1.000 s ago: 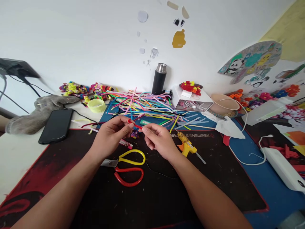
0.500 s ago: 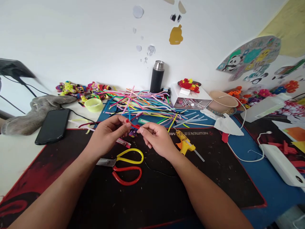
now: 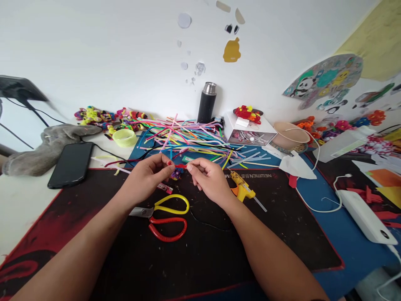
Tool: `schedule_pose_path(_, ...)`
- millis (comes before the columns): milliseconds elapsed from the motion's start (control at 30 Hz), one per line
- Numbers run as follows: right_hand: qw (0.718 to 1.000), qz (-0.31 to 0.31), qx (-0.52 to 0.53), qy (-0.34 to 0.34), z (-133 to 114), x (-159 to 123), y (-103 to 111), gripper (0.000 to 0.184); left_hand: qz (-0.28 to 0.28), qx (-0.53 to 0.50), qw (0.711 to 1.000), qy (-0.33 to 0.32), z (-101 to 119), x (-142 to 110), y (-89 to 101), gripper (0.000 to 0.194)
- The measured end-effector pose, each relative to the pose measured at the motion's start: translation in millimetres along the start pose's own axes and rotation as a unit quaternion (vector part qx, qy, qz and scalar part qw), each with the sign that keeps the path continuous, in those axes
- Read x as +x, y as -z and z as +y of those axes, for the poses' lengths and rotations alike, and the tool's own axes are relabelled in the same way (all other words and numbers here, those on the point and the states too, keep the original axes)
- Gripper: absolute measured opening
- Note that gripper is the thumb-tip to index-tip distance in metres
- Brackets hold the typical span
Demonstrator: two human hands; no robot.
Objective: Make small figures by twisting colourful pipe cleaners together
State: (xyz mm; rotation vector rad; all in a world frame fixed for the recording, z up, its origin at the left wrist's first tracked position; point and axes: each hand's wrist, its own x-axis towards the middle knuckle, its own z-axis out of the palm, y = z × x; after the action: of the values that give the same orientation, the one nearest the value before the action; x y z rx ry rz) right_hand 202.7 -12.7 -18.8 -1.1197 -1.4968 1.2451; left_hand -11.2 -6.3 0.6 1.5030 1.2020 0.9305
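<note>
Between my two hands stretches a short red pipe cleaner [image 3: 181,166], held above the black desk mat. My left hand [image 3: 149,175] pinches one end between thumb and fingers. The other end is pinched by my right hand [image 3: 205,177]. Just below the strand, a small purple and blue piece [image 3: 177,173] lies partly hidden. Scissors [image 3: 169,219] with one yellow and one red handle rest on the mat, nearer to me. To the right of my right hand lies a yellow glue gun [image 3: 243,188] with a clear glue stick in its back.
A heap of colourful pipe cleaners [image 3: 184,133] lies behind my hands, in front of a black thermos [image 3: 207,102]. On the left are a phone [image 3: 70,165] and a roll of pale tape [image 3: 124,138]. A white power bank [image 3: 366,215] with a cable lies right.
My hands have moved slightly apart, and the red strand now runs straighter and more level between them. The view has shifted a little; the scissors and glue gun stay in place.
</note>
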Motion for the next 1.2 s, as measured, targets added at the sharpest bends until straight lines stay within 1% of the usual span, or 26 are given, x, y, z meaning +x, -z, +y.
schedule_pose_path(133, 1.000, 0.007, -0.010, -0.008, 0.9, 0.0, 0.8, 0.031, -0.030, -0.005, 1.000, 0.000, -2.1, 0.3, -1.9, 0.038)
schedule_pose_path(367, 1.000, 0.003, -0.018, -0.008, 1.7, -1.9, 0.4, 0.029, -0.038, -0.047, 0.998, 0.008, 0.5, -0.8, -1.5, 0.038)
schedule_pose_path(533, 1.000, -0.001, -0.012, -0.003, 0.5, -2.9, -1.5, 0.028, -0.042, -0.110, 0.991, 0.057, 2.6, -2.1, -2.5, 0.042)
schedule_pose_path(733, 0.999, -0.012, 0.027, -0.018, -1.5, -3.0, -4.0, 0.030, -0.026, -0.189, 0.979, 0.079, -4.2, 0.2, -2.7, 0.040)
schedule_pose_path(833, 0.999, -0.018, 0.041, -0.018, -2.8, -2.9, -4.8, 0.031, -0.011, -0.227, 0.972, 0.068, -5.7, 2.7, -2.5, 0.036)
schedule_pose_path(900, 0.999, -0.019, 0.046, -0.017, -3.1, -2.8, -5.1, 0.030, 0.011, -0.246, 0.968, 0.053, -4.3, 4.1, -2.4, 0.032)
schedule_pose_path(967, 0.999, -0.017, 0.048, -0.018, -2.5, -2.6, -5.2, 0.030, 0.032, -0.250, 0.967, 0.040, -2.2, 4.7, -2.3, 0.029)
schedule_pose_path(1033, 0.998, -0.013, 0.054, -0.018, -0.7, -2.3, -5.2, 0.030, 0.036, -0.236, 0.971, 0.032, -0.8, 4.6, -2.6, 0.028)
schedule_pose_path(1200, 0.997, -0.014, 0.071, -0.014, 4.2, -1.8, -5.8, 0.033, 0.003, -0.199, 0.979, 0.047, -4.7, 2.7, -4.6, 0.033)
